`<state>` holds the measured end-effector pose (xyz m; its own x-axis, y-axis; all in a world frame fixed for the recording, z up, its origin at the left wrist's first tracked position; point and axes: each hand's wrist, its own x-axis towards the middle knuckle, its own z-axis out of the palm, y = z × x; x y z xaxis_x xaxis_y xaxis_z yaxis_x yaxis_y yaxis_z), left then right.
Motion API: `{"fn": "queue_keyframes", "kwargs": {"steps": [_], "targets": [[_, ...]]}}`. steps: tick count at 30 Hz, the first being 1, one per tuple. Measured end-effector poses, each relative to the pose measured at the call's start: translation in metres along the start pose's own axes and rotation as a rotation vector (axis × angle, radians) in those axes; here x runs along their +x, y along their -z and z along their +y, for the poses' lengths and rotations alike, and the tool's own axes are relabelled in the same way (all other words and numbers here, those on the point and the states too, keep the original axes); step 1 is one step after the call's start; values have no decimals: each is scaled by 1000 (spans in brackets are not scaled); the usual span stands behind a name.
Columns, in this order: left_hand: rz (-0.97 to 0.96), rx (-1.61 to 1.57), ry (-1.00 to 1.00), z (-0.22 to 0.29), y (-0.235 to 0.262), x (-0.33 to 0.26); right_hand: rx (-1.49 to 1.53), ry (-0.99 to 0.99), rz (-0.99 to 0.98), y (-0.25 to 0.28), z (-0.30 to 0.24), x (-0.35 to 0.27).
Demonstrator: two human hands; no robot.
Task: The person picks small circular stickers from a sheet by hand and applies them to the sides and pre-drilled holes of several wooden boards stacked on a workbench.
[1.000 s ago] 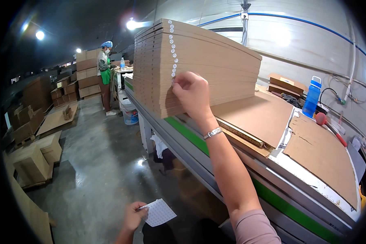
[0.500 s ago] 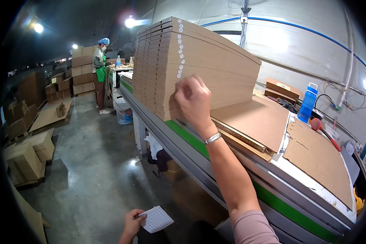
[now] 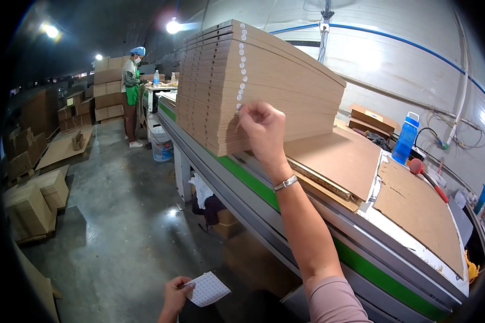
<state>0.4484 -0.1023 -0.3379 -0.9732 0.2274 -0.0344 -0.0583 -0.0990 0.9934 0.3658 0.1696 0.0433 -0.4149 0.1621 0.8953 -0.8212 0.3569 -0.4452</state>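
A tall stack of brown boards (image 3: 291, 81) stands on the bench, a column of small round white stickers (image 3: 242, 64) running down its near side by the corner. My right hand (image 3: 264, 124) is at the lower end of that column, thumb and fingers pinched together close to the board edges. Whether a sticker is between those fingertips is hidden. Low in front of me, my left hand (image 3: 177, 295) grips a white sheet of round stickers (image 3: 209, 289) by its left edge.
Flat brown boards (image 3: 339, 156) lie right of the stack, with a blue water bottle (image 3: 405, 141) and a red-headed mallet (image 3: 417, 166) beyond. A green-striped bench edge (image 3: 253, 183) runs diagonally. A person in a green apron (image 3: 132, 94) stands far left near stacked cartons (image 3: 108, 86).
My right hand has shifted slightly right and down beside the sticker column, still pinched. The left hand keeps the sticker sheet in nearly the same place.
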Motion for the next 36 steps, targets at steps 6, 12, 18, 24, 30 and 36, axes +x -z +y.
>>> {"fn": "queue_keyframes", "kwargs": {"steps": [6, 12, 18, 24, 30, 36], "targets": [[10, -11, 20, 1, 1, -3, -71, -2, 37, -3, 0, 1], [0, -35, 4, -7, 3, -2, -202, 74, 114, -5, 2, 1], [-2, -25, 5, 3, 2, -3, 12, -249, 136, 5, -3, 4], [84, 199, -265, 66, -2, 9, 65, -156, 279, 2, -7, -8], [138, 376, -838, 210, -36, 36, 106, -244, -474, -7, -47, -65], [20, 219, -986, 270, -85, 45, 117, -283, -443, 14, -38, -71]]}}
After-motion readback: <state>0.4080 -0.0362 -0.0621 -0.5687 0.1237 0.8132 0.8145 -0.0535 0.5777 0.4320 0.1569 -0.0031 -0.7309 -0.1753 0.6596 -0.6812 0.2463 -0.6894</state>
